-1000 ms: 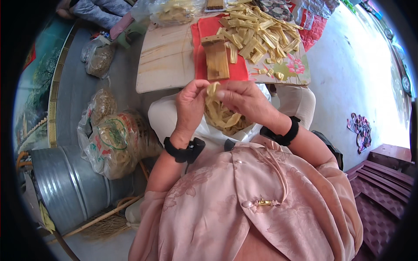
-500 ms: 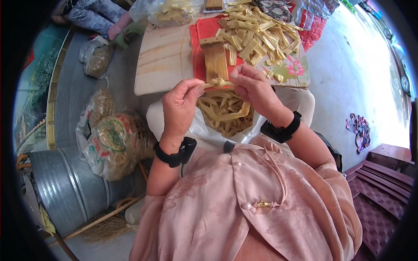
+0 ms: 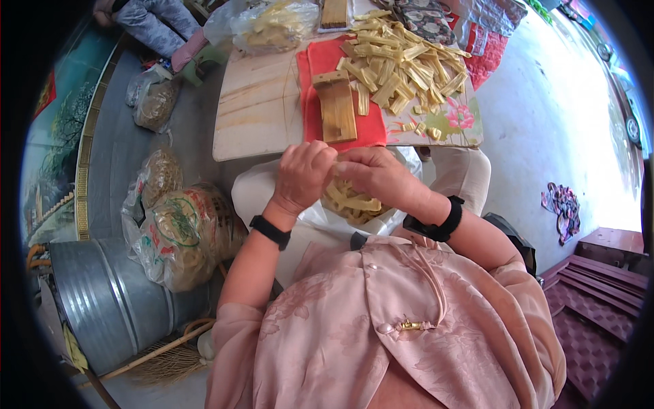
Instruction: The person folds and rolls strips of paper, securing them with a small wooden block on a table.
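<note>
A yellow leaf strip is pinched between left hand and right hand, above the white bag of strips. Folds should probably be kept tight, fingertips kept close.

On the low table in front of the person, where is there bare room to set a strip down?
The pale wooden board, left of the red cloth, is bare. The cloth's middle holds a wooden block; its right side and the flowered mat are crowded with the strip pile. Both hands, left and right, meet over the lap bag.
</note>
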`<state>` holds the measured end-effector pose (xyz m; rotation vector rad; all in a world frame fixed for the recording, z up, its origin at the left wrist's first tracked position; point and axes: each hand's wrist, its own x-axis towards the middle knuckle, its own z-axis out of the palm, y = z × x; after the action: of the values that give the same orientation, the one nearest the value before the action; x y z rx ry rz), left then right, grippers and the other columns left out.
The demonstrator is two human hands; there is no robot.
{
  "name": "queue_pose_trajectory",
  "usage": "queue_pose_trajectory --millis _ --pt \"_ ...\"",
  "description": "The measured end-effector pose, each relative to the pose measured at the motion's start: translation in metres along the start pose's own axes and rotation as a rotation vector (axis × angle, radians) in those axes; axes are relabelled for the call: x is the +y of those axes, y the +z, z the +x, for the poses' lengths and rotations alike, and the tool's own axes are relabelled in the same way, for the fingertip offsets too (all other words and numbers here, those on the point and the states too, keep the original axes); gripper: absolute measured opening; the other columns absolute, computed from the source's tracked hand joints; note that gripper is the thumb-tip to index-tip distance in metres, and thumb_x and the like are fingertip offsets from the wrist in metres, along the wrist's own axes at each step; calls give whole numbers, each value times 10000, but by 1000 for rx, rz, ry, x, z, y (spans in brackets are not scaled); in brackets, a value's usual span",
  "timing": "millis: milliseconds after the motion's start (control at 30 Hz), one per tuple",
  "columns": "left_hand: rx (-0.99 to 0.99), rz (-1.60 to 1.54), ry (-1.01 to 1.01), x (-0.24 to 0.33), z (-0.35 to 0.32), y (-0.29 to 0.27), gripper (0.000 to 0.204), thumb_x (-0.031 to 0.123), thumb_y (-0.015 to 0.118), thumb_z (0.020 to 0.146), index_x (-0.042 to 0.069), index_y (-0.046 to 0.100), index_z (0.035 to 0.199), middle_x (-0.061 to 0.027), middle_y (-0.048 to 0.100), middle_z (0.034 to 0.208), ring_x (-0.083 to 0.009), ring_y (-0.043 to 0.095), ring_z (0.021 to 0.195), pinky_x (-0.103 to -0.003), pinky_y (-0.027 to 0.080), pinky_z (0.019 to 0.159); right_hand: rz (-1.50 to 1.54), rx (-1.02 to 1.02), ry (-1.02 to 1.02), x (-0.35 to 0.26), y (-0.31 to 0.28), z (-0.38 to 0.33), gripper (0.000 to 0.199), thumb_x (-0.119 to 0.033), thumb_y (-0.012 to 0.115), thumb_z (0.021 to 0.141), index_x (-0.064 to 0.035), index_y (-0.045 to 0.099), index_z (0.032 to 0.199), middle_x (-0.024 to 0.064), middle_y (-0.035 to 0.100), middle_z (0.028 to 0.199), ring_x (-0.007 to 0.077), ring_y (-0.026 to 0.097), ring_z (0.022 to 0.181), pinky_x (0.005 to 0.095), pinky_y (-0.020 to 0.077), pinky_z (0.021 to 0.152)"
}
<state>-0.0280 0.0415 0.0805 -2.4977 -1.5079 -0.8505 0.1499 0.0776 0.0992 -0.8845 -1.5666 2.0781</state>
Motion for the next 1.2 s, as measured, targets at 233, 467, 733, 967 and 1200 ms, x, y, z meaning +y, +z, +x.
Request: queue_pose_trajectory --millis 233,467,733,967,1200 --pt "68 -282 -213 -22 4 17 144 186 487 882 54 501 937 -74 535 717 -248 524 589 -327 435 567 -219 190 -308 1 -5 20 250 -202 592 844 45 591 812 91 515 593 141 477 568 298 409 546" --pt "46 -1277 -746 -24 26 13 193 200 491 934 55 486 1060 49 404 671 -26 369 540 -187 395 521 -395 379 -254 -8 -38 46 276 -231 616 827 43 605 796 84 513 558 148 462 523 315 401 512" --pt "-19 -512 -654 -53 35 35 224 234 536 860 27 563 942 -125 604 751 -225 590 659 -335 460 618 -640 492 -297 12 -47 80 275 -225 540 827 36 607 775 242 578 691 391 565 640 426 447 601" --pt "224 123 -282 -21 2 10 252 276 544 877 39 617 925 -58 604 710 -125 530 670 -248 422 667 -854 582 -263 1 -35 39 207 -216 554 816 -23 626 836 224 590 722 386 578 710 429 460 642" --pt "-152 -1845 -1052 24 -29 19 328 342 448 933 61 572 1049 -7 579 976 -97 552 805 -232 426 650 -435 285 -689 5 17 6 156 -159 568 865 -8 598 887 160 562 748 317 560 702 371 458 621"
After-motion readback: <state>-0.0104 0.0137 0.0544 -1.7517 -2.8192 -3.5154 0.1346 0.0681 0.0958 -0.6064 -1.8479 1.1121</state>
